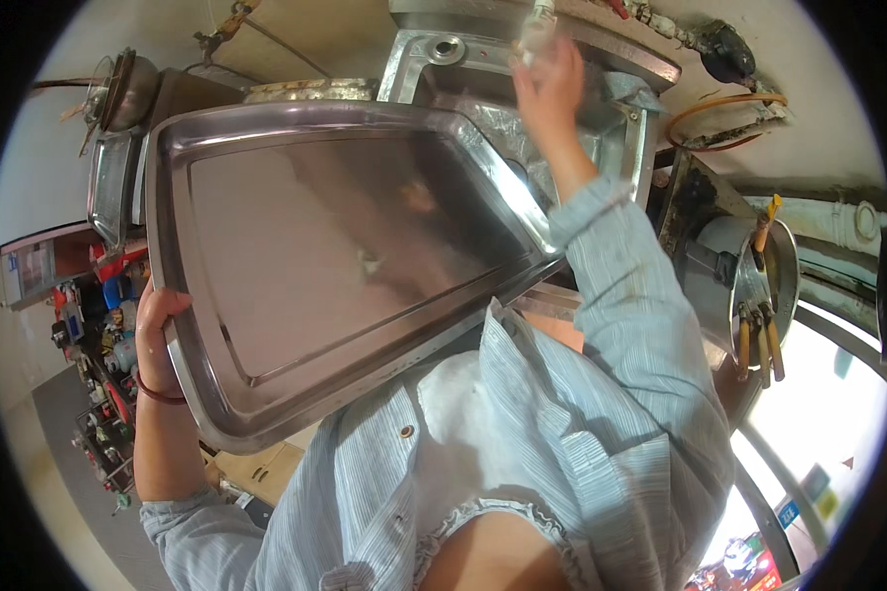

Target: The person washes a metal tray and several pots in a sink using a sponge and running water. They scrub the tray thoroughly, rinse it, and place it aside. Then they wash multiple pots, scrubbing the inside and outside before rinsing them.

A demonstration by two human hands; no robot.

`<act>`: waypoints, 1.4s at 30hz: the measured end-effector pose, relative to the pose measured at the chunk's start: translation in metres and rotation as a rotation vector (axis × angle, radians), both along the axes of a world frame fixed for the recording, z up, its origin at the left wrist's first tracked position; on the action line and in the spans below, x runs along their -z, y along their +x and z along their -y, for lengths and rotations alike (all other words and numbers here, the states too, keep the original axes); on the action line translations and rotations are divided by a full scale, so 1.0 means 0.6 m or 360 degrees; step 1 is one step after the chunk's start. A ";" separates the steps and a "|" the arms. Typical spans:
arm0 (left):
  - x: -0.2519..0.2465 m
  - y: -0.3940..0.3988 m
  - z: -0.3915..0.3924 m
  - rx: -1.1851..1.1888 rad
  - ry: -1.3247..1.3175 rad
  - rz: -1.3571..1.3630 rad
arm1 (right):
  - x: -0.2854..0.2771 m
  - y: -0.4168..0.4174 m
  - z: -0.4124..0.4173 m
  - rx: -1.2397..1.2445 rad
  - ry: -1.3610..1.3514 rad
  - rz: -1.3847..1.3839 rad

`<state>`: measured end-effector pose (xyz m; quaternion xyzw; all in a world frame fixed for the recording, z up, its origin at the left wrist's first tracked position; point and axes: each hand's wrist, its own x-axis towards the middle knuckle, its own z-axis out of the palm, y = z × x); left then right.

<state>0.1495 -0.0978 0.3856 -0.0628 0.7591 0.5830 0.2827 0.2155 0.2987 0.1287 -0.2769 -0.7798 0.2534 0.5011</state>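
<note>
A large rectangular stainless steel tray (325, 251) is held tilted in front of my body, its shallow inside facing up toward me. My left hand (159, 325) grips its left rim, thumb over the edge; a dark red band circles that wrist. The tray's far right corner overlaps a metal sink (480, 114). Over the basin, my right hand (554, 92) is raised with its fingers around a whitish fitting (538, 33), apparently a tap nozzle. Motion blur hides its exact shape and the finger contact.
A crumpled pale cloth (632, 90) lies at the sink's right corner. To the right, a metal pot (717, 244) holds several wooden-handled tools. An orange hose (724, 100) loops by the wall. At left stand a wok-like pan (129, 92) and a glass-like container (111, 185).
</note>
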 end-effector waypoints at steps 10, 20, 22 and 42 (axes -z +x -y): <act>-0.032 0.084 0.130 -0.0370 0.0051 0.0217 | 0.164 0.328 0.099 -0.0931 -0.1144 0.1383; -0.010 0.147 0.260 -0.0350 0.0159 -0.0104 | 0.063 0.394 0.082 -0.0838 -0.0684 0.1306; -0.018 0.184 0.252 -0.0206 0.0088 -0.0079 | 0.063 0.426 0.056 -0.0938 -0.0803 0.1402; 0.139 0.569 0.547 -0.1242 0.0146 0.0493 | -0.123 0.324 0.171 -0.1538 -0.0328 0.1852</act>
